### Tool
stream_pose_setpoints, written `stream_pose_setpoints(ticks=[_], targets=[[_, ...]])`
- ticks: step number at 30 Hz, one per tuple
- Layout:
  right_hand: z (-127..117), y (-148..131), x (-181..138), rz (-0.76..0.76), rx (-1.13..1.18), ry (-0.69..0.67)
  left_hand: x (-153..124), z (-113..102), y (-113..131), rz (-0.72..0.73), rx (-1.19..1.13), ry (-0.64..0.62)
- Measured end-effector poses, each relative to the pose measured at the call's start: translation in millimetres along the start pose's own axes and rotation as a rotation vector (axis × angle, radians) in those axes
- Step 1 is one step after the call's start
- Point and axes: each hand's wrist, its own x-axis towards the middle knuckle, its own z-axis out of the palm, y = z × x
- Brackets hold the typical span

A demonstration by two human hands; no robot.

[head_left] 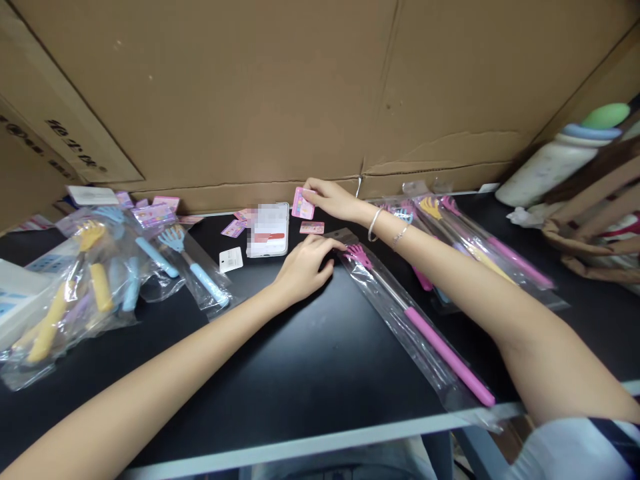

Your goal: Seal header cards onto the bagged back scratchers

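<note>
Head view: left hand (306, 265), fingers together, rests on the far end of the pink scratcher (431, 335); right hand (334, 199) pinches a card (302, 204) beyond.

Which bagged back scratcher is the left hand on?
The pink-handled scratcher lying alone, diagonally, mid-table; the left hand rests on its bag's top end. The others lie in a left pile and a right pile.

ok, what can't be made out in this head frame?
- White item: upper face blurred, print unreadable.
- Pink card, held in the right hand: print too small, and the fingers cover its right edge.
- Bagged pink scratcher: the left hand covers the bag's top corner.
- Bottle: partly hidden behind the woven bag.
- Box lettering: slanted and too small to read.
</note>
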Motion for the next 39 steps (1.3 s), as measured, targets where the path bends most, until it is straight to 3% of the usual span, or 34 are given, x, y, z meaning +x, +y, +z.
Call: stream_pose_setpoints(ticks=[13, 21, 27, 39], targets=[[38.7, 6.6, 26.1, 0.009, -0.095, -0.116, 1.7, -1.1, 2.0, -0.02, -0.003, -0.005], [18.2, 9.1, 12.6, -0.085, 0.005, -0.109, 1.8, 0.8, 0.1, -0.02, 0.001, -0.018], [2.0, 11.0, -5.3, -0.007, 0.012, -0.06, 0.9, 0.8, -0.6, -0.01, -0.002, -0.023], [9.9, 8.9, -19.8, 0.088, -0.033, -0.027, 0.7, 1.3, -0.8, -0.026, 0.015, -0.007]])
